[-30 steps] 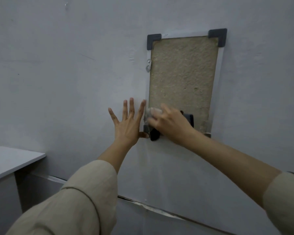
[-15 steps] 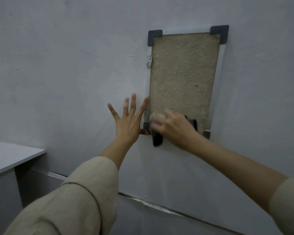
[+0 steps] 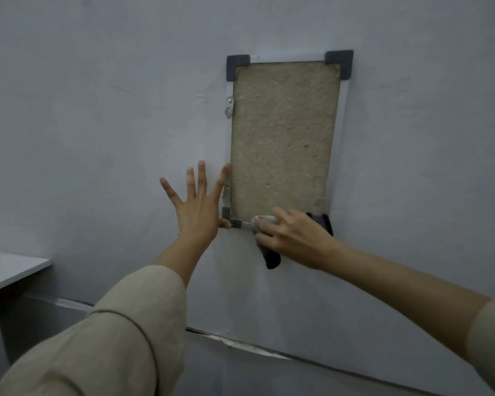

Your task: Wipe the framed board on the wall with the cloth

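A tall framed board (image 3: 283,132) with a beige rough face, a white frame and dark grey corner caps hangs on the grey wall. My right hand (image 3: 295,238) grips a dark grey cloth (image 3: 272,257) and presses it against the board's bottom edge, right of the lower left corner. Part of the cloth sticks out below the hand and at the lower right corner. My left hand (image 3: 197,207) lies flat on the wall with fingers spread, its index finger and thumb touching the frame's left side.
A white tabletop (image 3: 9,270) juts in at the lower left. Below the board a seam with a peeling strip (image 3: 240,342) runs across the wall. Two small metal hangers (image 3: 228,108) sit on the frame's left side.
My right hand with the cloth has slid to the right along the board's bottom edge, uncovering the lower left corner cap. My left hand has stayed flat on the wall.
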A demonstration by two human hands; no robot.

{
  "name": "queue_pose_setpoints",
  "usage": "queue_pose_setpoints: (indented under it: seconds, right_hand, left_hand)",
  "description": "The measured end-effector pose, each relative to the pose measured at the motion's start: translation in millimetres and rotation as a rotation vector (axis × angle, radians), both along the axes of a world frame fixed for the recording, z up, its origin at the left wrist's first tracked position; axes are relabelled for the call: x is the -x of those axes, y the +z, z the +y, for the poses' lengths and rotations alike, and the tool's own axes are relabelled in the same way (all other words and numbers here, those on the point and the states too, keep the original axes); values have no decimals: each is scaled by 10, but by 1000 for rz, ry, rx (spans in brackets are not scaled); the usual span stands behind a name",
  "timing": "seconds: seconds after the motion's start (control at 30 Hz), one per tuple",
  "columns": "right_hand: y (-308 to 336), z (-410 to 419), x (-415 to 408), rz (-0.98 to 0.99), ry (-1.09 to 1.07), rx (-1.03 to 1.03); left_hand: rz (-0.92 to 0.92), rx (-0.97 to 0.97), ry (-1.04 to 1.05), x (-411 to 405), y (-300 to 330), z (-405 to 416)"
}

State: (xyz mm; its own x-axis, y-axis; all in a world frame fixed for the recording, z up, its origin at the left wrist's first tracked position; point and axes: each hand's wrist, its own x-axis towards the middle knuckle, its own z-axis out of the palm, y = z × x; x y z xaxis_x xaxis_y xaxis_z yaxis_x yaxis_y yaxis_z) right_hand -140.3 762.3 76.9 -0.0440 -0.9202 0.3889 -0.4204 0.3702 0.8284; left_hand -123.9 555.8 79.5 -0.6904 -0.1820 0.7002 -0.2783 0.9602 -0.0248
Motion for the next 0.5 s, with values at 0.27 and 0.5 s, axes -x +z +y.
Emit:
queue_pose_setpoints:
  seconds: [0.27, 0.5]
  right_hand:
    - [1046, 457, 31, 166, 11, 553]
    - [190, 600, 65, 18, 56, 151]
  left_hand:
    - [-27, -18, 26, -3, -5, 11]
    - [-42, -32, 28, 5, 11, 28]
